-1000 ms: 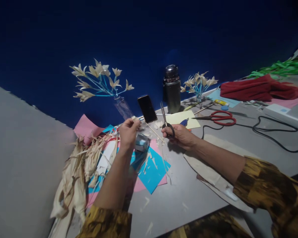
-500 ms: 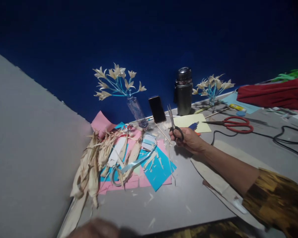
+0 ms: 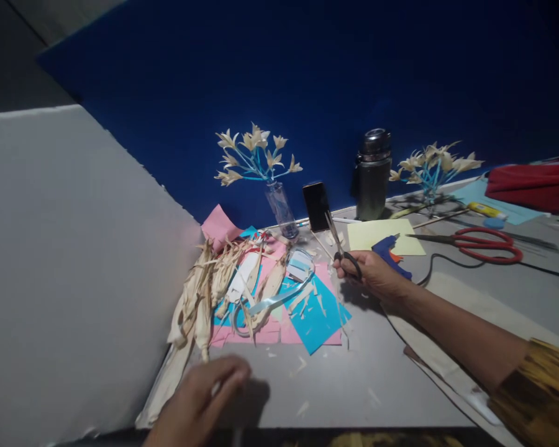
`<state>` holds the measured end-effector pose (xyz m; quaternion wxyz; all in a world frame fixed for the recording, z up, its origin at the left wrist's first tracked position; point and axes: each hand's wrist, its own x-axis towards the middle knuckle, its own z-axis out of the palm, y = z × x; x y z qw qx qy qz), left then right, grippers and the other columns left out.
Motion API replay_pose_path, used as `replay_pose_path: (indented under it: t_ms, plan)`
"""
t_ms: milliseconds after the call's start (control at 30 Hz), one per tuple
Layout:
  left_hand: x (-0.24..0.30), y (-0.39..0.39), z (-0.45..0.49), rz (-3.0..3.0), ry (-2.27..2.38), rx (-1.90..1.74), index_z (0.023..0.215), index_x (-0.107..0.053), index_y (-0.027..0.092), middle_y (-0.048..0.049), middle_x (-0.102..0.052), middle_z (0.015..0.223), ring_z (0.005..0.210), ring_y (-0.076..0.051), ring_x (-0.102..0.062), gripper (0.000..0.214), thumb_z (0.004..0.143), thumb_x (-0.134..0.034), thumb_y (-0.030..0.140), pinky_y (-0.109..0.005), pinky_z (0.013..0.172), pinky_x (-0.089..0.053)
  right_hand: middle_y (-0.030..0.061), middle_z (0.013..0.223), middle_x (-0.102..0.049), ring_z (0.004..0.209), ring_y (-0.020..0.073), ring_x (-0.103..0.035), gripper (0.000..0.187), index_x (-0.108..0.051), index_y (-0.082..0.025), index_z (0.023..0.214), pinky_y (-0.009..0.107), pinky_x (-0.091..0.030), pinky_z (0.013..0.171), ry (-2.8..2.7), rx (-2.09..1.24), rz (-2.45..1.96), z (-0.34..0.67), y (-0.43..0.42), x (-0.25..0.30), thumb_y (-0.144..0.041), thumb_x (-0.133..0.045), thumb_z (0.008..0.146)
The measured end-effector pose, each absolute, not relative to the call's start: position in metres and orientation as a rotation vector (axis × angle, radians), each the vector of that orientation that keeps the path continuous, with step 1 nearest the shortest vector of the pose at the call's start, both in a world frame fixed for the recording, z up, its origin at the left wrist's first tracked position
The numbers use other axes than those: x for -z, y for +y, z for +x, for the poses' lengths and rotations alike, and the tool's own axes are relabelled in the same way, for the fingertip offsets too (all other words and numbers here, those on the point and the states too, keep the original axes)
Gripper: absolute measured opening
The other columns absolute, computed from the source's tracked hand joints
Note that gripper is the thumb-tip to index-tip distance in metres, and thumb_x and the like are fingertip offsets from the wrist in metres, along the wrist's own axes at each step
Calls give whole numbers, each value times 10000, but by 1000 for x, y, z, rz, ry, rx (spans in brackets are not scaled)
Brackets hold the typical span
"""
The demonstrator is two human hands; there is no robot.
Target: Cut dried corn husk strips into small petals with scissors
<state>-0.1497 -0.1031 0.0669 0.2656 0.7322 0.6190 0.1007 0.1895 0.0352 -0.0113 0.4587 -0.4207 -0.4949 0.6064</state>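
Note:
My right hand is closed on small black-handled scissors, their narrow metal blades pointing up. Behind that hand lies a blue glue gun with an orange part. My left hand hovers over the table's near edge, slightly blurred, its fingers curled; what they hold, if anything, I cannot make out. Beyond it, dried corn husks are heaped beside pink paper and a blue paper sheet strewn with husk scraps. A pale blue ribbon curls across the pile.
A glass vase with husk flowers stands by the blue wall, next to a propped phone and a dark flask. Red-handled scissors and a black cable lie right. A pale partition borders the left.
My left hand has risen further into view from the bottom edge. The view has shifted, so the tabletop things sit further right. My right hand still grips the small scissors.

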Motion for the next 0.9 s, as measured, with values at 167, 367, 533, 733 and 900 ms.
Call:
replay_pose_path:
  t_ms: [167,367,533,733,900]
  plan:
    - [-73,20,-132,2219,2038,-199,820,-661,199,-93,-725,857,826,-237,-652,288,904,-416,324,-318,743,-456,24,646,-632,535,141,-510,267,-687,-172,759,264,-328,494,-1576,-1333,-1117,188,32,11,-431,-747,732]
    - [-28,96,-126,2091,2427,34,932,-669,121,-226,-716,983,908,-311,-673,230,812,-526,254,-349,718,-447,34,782,-693,693,197,-600,171,-702,-191,850,282,-329,609,-2371,-694,-1170,185,24,2,-281,-718,706]
    - [-10,99,-131,2118,2442,-40,916,-656,151,-183,-715,948,911,-291,-670,202,856,-476,221,-338,704,-428,56,811,-696,715,206,-598,144,-692,-190,869,280,-298,610,-2530,-602,-1247,183,18,-1,-261,-695,744]
    - [-6,101,-138,2126,2375,-128,873,-628,159,-176,-697,953,925,-294,-653,207,897,-449,259,-350,732,-416,85,956,-649,862,228,-597,157,-722,-187,924,281,-337,679,-2617,-690,-1163,178,15,2,-266,-701,791]
    - [0,103,-139,2024,2307,-335,761,-593,180,-128,-684,845,877,-267,-635,178,854,-540,322,-328,722,-409,77,937,-625,836,222,-579,177,-714,-174,924,280,-342,669,-2587,-804,-1237,178,16,5,-233,-720,757]
